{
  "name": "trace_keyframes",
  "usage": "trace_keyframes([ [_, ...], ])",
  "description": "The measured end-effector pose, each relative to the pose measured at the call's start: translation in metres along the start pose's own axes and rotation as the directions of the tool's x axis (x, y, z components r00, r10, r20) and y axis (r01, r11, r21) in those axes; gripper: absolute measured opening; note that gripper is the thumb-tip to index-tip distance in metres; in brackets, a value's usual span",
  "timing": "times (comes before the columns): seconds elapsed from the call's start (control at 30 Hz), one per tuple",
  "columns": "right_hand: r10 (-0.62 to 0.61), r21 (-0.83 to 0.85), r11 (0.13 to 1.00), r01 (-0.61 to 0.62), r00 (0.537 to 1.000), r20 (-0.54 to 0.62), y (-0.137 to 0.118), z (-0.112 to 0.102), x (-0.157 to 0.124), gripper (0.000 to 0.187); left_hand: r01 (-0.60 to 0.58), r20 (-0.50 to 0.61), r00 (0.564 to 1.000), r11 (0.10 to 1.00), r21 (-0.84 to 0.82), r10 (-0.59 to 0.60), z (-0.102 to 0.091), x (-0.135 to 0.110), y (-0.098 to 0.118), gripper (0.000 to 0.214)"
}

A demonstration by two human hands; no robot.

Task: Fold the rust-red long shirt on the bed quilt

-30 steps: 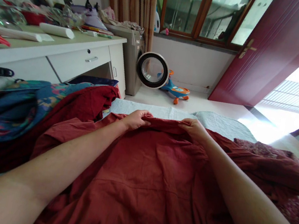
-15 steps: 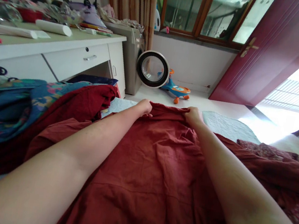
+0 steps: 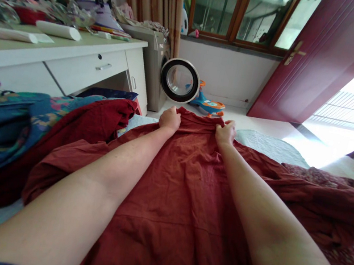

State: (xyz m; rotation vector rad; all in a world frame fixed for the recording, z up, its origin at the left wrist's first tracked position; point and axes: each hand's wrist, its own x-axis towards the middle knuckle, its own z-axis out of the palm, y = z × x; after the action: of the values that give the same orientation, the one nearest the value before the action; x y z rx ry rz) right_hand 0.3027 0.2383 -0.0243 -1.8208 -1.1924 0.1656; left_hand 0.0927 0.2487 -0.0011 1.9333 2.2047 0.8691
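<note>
A rust-red collared shirt (image 3: pixel 174 186) lies spread in front of me, its collar end farthest away and its lower part running out of view at the bottom. Sleeves reach out to both sides. My left hand (image 3: pixel 170 120) is closed on the left end of the collar. At the collar's right end, my right hand (image 3: pixel 226 132) pinches the cloth between thumb and fingers. The collar edge is raised and stretched between the two hands. Both forearms cover parts of the shirt.
Left of the shirt lie a dark red cloth (image 3: pixel 97 121) and a blue floral garment (image 3: pixel 4 130). A patterned reddish cloth (image 3: pixel 322 177) is at right. Beyond are a cluttered desk (image 3: pixel 75 52), a washing machine with its round door (image 3: pixel 179 81) open, a ride-on toy (image 3: pixel 209 104) and a red door (image 3: pixel 305 54).
Both hands have risen slightly at the far end, bringing the collar edge up and more upright. Each hand still holds the shirt.
</note>
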Motion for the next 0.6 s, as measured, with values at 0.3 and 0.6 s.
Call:
trace_keyframes([
  [0.3, -0.07, -0.113, 0.989, 0.094, 0.978, 0.198, 0.023, 0.022, -0.019, 0.022, 0.007, 0.108, 0.994, 1.0, -0.011, -0.006, 0.032, -0.003, -0.019, 0.03],
  [0.6, -0.122, -0.328, 0.904, 0.273, 0.902, 0.414, 0.029, 0.027, -0.045, 0.046, -0.231, 0.109, 0.968, 0.971, 0.059, 0.224, 0.046, -0.036, -0.033, 0.084],
])
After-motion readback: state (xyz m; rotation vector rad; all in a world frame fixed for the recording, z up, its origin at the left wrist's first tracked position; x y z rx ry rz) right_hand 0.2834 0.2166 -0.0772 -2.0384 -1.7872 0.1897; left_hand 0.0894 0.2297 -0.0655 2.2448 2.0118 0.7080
